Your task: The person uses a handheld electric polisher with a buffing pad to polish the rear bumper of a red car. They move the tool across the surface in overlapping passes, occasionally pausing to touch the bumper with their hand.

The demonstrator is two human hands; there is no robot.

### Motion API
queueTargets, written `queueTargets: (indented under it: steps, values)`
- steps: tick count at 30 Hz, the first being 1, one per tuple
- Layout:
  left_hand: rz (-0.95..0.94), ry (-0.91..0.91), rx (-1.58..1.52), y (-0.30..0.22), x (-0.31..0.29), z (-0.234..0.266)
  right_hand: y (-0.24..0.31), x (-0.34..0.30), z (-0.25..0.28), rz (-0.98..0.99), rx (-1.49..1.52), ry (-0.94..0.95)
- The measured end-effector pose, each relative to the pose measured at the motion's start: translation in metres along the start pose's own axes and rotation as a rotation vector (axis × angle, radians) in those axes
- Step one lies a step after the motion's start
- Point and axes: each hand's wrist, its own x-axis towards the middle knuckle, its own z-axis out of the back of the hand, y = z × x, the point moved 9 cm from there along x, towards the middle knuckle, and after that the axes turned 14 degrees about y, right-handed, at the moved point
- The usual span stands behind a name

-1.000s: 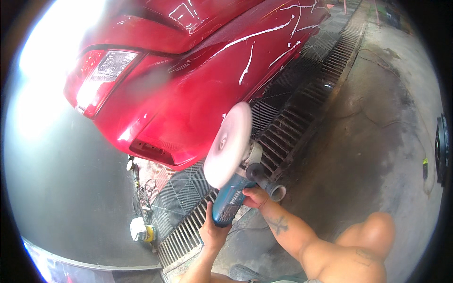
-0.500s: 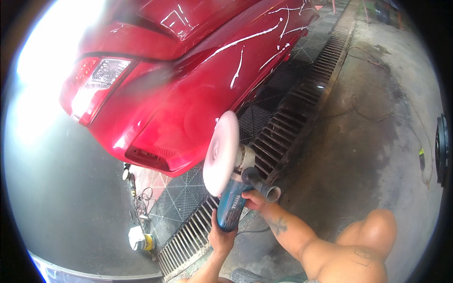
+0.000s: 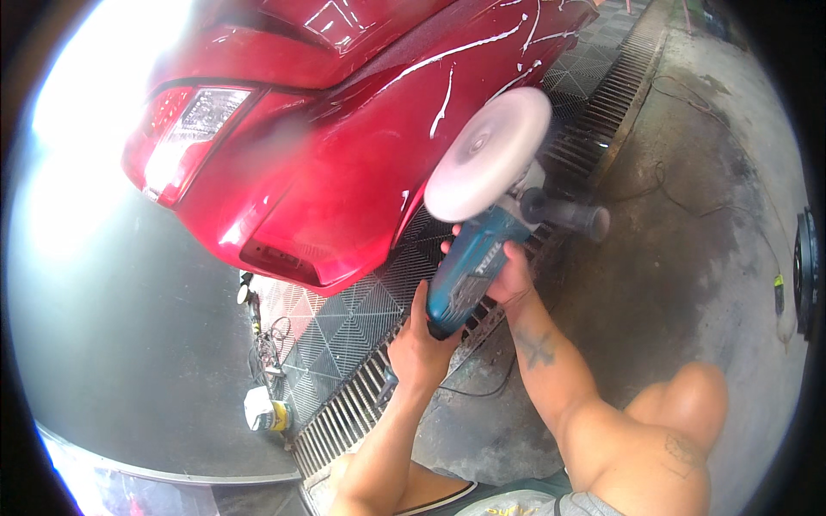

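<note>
A blue-green power polisher (image 3: 469, 271) is tilted up and away from me, with a round whitish pad (image 3: 489, 153) on its head. My left hand (image 3: 420, 351) is closed around the rear end of its body. Further forward, my right hand (image 3: 513, 277) grips the middle of the body, its fingertips showing on the far side. The black side handle (image 3: 572, 217) sticks out to the right, with no hand on it. Behind the pad is a red car (image 3: 318, 193) with white streaks of paste along its side. Whether the pad touches the panel I cannot tell.
Left of my hands, a white-and-yellow tub (image 3: 265, 411) and a smaller corded tool (image 3: 251, 311) sit on the floor. A slotted drain grate (image 3: 335, 423) runs diagonally under the polisher. Cables (image 3: 680, 202) trail across the concrete at right.
The polisher has moved up and right with both hands, from beside the bumper corner toward the streaked side. Its pad now faces me more. My right hand has a fuller grip on the body.
</note>
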Motion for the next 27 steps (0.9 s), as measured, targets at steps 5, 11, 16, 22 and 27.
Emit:
queueTargets:
  steps: [5, 11, 16, 22, 27]
  values:
    - [0.022, -0.049, -0.033, 0.055, -0.052, -0.018, -0.073, -0.036, -0.009, -0.151, 0.139, 0.036]
    - [0.280, 0.059, -0.144, 0.140, -0.113, -0.068, -0.140, -0.078, -0.021, -0.313, 0.230, 0.044]
    - [0.418, 0.103, -0.191, 0.178, -0.149, -0.090, -0.180, -0.106, -0.005, -0.373, 0.215, 0.022]
    - [0.424, 0.121, -0.179, 0.190, -0.158, -0.093, -0.203, -0.121, 0.005, -0.424, 0.182, 0.011]
    - [0.403, 0.116, -0.248, 0.199, -0.167, -0.108, -0.219, -0.128, 0.007, -0.444, 0.139, 0.016]
